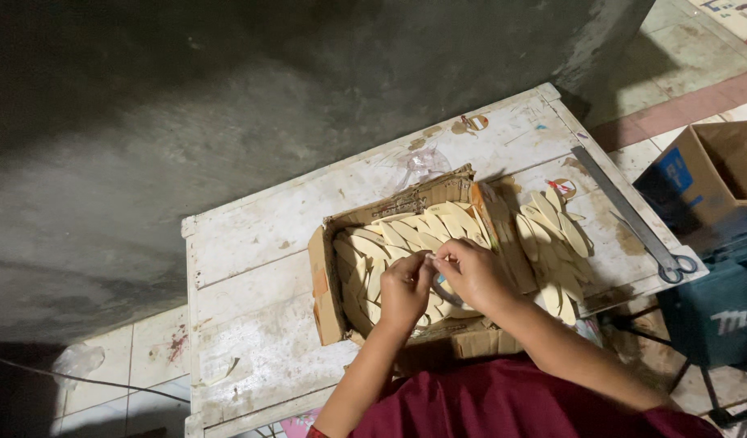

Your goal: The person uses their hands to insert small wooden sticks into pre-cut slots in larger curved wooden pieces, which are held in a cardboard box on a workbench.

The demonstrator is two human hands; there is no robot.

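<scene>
Both hands over box point(329, 276) of pale wood pieces point(406, 235) on table point(252, 243). Left hand point(403, 290) and right hand point(471, 272) pinch one small item point(433, 258) between fingertips; what it is, can't tell

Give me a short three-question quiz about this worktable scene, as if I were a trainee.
1. True or false: both hands are over the open brown cardboard box.
2. What fills that box? A) pale leaf-shaped wooden pieces B) red bricks C) glass bottles
3. Which long tool lies along the right edge of the worn white wooden table?

Key:
1. True: the left hand and right hand meet there, fingers pinching something too small to tell.
2. A: pale leaf-shaped wooden pieces.
3. The grey metal scissors.
</scene>
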